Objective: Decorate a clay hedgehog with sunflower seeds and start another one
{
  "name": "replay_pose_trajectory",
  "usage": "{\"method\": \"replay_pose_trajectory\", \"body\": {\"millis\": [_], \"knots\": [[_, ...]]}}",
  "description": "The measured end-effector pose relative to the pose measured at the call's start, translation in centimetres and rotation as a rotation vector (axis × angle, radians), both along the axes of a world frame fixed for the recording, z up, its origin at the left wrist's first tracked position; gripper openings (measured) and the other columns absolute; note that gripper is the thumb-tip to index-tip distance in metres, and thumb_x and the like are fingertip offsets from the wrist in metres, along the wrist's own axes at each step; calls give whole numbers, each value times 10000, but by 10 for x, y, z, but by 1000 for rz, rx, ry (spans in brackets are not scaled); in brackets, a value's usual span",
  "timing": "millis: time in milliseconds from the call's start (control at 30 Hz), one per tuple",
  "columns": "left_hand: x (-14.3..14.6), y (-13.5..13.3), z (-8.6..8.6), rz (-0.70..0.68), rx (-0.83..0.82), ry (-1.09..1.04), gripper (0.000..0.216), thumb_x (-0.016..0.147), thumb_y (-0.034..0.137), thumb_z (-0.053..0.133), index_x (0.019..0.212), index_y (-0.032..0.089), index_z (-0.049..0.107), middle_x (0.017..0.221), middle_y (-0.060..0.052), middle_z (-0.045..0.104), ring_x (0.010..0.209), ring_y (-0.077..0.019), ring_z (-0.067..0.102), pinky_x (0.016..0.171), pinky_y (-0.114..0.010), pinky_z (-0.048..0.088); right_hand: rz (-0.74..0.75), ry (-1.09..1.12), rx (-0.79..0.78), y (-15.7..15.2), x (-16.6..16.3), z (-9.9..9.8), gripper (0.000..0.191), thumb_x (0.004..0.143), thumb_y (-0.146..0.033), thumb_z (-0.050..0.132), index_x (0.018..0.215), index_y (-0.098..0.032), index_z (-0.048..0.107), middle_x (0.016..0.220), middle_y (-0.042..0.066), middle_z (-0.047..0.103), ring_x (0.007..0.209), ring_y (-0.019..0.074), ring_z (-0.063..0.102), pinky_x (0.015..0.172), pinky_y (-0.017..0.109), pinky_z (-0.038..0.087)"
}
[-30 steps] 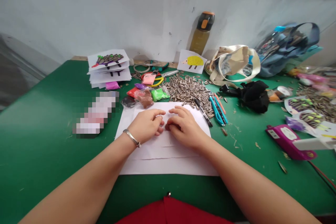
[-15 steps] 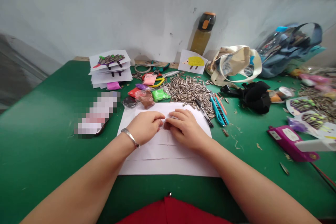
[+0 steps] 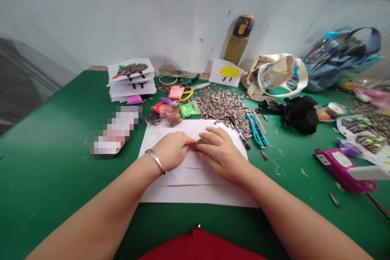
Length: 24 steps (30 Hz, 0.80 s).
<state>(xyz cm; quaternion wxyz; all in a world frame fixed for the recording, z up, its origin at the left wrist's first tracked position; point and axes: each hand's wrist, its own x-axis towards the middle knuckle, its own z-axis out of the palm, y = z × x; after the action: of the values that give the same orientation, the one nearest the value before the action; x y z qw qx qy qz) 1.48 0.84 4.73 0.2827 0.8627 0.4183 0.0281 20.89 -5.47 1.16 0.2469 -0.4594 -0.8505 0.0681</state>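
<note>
My left hand [image 3: 172, 149] and my right hand [image 3: 221, 151] meet fingertip to fingertip over white paper sheets [image 3: 195, 178] on the green table [image 3: 55, 162]. Both have their fingers curled and pinched together on a small piece of paper between them; the piece itself is mostly hidden. A silver bracelet [image 3: 155, 160] circles my left wrist. Just beyond the paper lie a pile of striped sunflower seeds [image 3: 221, 105] and several small bags of coloured clay [image 3: 173, 110].
A stack of paper cards with seed pictures [image 3: 131, 79] stands at the back left, a yellow hedgehog card [image 3: 227, 72] and a bottle [image 3: 238, 40] by the wall. Pens and blue cutters [image 3: 256, 128], a black pouch [image 3: 297, 110], bags [image 3: 304, 71] and a purple device [image 3: 341, 162] crowd the right.
My hands have closed up, the fingertips now touching at the middle of the paper. The view has shifted slightly to the left.
</note>
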Motion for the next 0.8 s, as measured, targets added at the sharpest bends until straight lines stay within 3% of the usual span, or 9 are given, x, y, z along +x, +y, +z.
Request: {"method": "replay_pose_trajectory", "body": {"millis": [267,800], "knots": [[-1,-3,-1,-3,56,42,335,867,157,442,1018,228,733,1003,-82,717,950,-246,645,858,-337,452,26,-17,12,0,4,-1,279,909,-188,495,1064,-244,720,1256,86,606,1274,319,413,1055,575,320],[-1,-6,-6,-165,104,134,430,859,69,450,1199,219,666,996,-81,635,903,-209,615,862,-334,472,21,-104,-75,-2,3,1,311,927,-202,480,1107,-277,722,1335,87,554,1327,331,361,1071,600,296]]}}
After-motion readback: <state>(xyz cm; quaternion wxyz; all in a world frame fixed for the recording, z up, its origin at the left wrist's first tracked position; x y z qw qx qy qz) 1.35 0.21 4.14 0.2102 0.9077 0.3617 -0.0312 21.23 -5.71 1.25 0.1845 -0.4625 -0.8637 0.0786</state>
